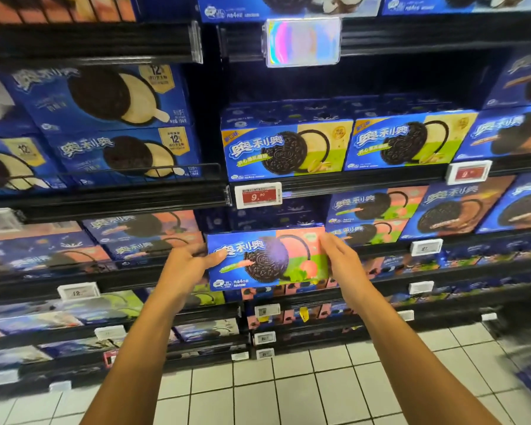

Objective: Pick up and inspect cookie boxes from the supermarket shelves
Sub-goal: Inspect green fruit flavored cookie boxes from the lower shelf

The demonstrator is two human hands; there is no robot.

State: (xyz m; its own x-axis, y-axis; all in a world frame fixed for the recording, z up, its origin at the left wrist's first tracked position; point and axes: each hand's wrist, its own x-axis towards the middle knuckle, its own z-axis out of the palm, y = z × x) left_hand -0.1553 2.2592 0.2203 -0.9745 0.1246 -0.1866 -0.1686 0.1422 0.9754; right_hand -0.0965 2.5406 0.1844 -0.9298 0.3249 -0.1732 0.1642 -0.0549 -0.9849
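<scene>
Reaching up from the near edge of view, both forearms. Holding the cookie box (269,259) flat-on to the eye, printed front outward, probably for reading, just off the front edge of the shelf (390,243). Left hand (187,266) cupping its left end, thumb on the front; right hand (339,259) clasping the right end. Stacked boxes (365,216) sitting behind, price tag (258,195) above.

An open dark gap (365,81) is seen at 12 o'clock above the blue-and-green cardboard cookie boxes (284,150). Passage at 9 and 3 o'clock is blocked by stacked blue boxes (117,118). White tiled floor (288,391) lies unobstructed at 6 o'clock.
</scene>
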